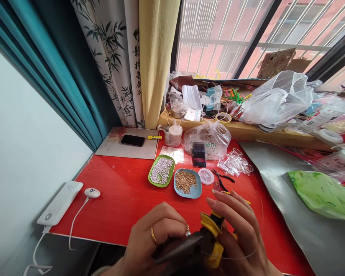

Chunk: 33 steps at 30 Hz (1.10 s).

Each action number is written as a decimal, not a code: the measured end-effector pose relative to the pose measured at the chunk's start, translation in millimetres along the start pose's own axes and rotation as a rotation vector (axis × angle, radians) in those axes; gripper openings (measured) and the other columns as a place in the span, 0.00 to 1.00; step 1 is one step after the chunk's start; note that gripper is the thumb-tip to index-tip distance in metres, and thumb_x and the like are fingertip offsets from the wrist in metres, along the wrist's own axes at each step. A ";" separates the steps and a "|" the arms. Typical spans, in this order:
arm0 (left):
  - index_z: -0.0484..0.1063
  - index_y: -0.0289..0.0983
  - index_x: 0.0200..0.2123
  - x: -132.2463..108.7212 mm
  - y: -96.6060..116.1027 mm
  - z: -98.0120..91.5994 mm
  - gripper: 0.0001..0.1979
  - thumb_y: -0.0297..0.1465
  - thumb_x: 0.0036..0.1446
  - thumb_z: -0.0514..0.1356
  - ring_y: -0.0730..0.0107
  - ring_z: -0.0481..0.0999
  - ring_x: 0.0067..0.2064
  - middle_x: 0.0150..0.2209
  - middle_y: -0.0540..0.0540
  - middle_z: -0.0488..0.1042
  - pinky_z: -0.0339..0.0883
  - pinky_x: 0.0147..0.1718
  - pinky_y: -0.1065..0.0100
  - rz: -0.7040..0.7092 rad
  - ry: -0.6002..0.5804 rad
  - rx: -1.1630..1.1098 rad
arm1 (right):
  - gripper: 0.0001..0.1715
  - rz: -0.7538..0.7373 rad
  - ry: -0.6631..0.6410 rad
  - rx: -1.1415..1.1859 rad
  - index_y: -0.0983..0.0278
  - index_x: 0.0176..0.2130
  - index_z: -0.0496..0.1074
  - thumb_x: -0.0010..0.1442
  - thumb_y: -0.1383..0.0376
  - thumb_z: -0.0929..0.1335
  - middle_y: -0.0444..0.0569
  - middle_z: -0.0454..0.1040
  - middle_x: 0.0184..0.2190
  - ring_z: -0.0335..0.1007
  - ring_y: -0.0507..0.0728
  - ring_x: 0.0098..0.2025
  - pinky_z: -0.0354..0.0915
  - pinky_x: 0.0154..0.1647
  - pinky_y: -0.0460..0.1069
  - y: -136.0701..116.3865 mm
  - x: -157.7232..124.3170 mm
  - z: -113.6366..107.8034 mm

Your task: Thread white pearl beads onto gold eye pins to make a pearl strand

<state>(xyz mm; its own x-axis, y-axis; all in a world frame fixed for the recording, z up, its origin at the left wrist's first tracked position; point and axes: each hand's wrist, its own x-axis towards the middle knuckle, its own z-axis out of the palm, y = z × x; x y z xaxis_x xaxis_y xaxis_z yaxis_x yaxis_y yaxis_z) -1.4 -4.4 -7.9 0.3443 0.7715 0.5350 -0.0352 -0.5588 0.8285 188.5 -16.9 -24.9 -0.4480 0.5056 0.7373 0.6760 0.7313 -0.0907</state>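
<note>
My right hand (241, 230) is wrapped round pliers (189, 248) with yellow and black handles. Their dark jaws point left, in front of my left hand (155, 234). The fingers of that hand, one wearing a gold ring, are closed in a pinch. A small pearly bead (188, 232) and a bit of gold show at its fingertips. A thin clear line (232, 258) curves below the right hand. Whether the jaws grip anything is hidden. Beyond the hands are a green tray (150, 177) of pearl beads and a blue tray (194, 194) of gold beads.
Small black-handled pliers (222, 179) lie beside a clear round spool (206, 176). Behind are a plastic bag (218, 134), clear packets (235, 161) and a phone (133, 140). A power bank (60, 202) and cable stand left; a grey sheet (278, 180) covers the right side.
</note>
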 end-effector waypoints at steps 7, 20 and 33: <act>0.70 0.36 0.34 0.3 5.9 -1.9 0.04 0.30 0.60 0.56 0.70 0.70 0.28 0.26 0.47 0.70 0.66 0.26 0.72 0.039 0.014 0.061 | 0.13 -0.010 0.041 -0.026 0.68 0.32 0.65 0.44 0.78 0.63 0.54 0.63 0.47 0.59 0.63 0.53 0.58 0.52 0.60 -4.3 3.7 -2.6; 0.71 0.37 0.35 -8.1 10.2 -6.0 0.05 0.29 0.60 0.55 0.67 0.72 0.30 0.28 0.45 0.73 0.68 0.27 0.70 0.017 0.006 0.132 | 0.14 -0.029 -0.061 -0.075 0.65 0.36 0.64 0.47 0.75 0.63 0.53 0.61 0.48 0.59 0.64 0.52 0.55 0.55 0.62 -4.4 6.4 -11.1; 0.68 0.36 0.37 -11.6 10.1 -7.6 0.05 0.27 0.62 0.53 0.68 0.72 0.31 0.29 0.45 0.72 0.69 0.29 0.69 0.063 -0.007 0.246 | 0.10 -0.039 -0.050 -0.070 0.66 0.33 0.63 0.47 0.75 0.63 0.54 0.61 0.46 0.61 0.64 0.48 0.61 0.45 0.62 -3.7 10.4 -9.8</act>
<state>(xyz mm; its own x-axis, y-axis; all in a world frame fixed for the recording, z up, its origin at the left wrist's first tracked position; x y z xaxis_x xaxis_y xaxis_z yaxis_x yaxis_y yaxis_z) -12.9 -16.7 -4.5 0.3552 0.7311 0.5825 0.1726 -0.6637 0.7278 187.0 -18.8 -10.3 -0.5018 0.5011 0.7050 0.6959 0.7179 -0.0150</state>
